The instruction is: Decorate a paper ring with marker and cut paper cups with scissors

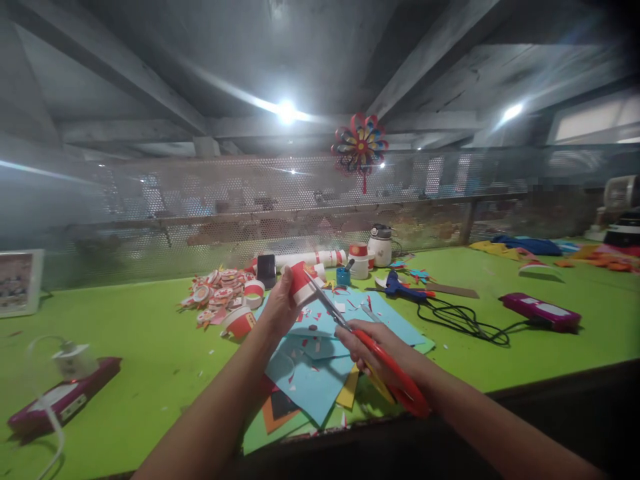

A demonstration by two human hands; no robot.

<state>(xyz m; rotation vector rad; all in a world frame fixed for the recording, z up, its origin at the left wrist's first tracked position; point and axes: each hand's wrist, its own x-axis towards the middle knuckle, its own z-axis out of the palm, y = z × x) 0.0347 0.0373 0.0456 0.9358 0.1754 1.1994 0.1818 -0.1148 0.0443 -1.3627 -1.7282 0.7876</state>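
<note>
In my left hand [281, 301] is a red and white paper cup [301, 284], its fingers closed around it. My right hand [377, 341] grips a pair of large scissors [411, 395] with red handles. Their blades reach up and left to the cup's edge; whether they touch it I cannot tell. Below both hands lie light blue sheets [316, 383], strewn with small red and white scraps. A cut red and white paper cup [240, 323] rests left of my left forearm, beside a white and red ring [254, 293].
A pile of round decorated cutouts [220, 293] lies left, near a phone [267, 270]. Behind the sheets stand a blue jar [343, 277], stacked cups [359, 261] and a white bottle [381, 247]. To the right are a blue glue gun [400, 287], its black cable [465, 323] and a purple power strip [540, 311].
</note>
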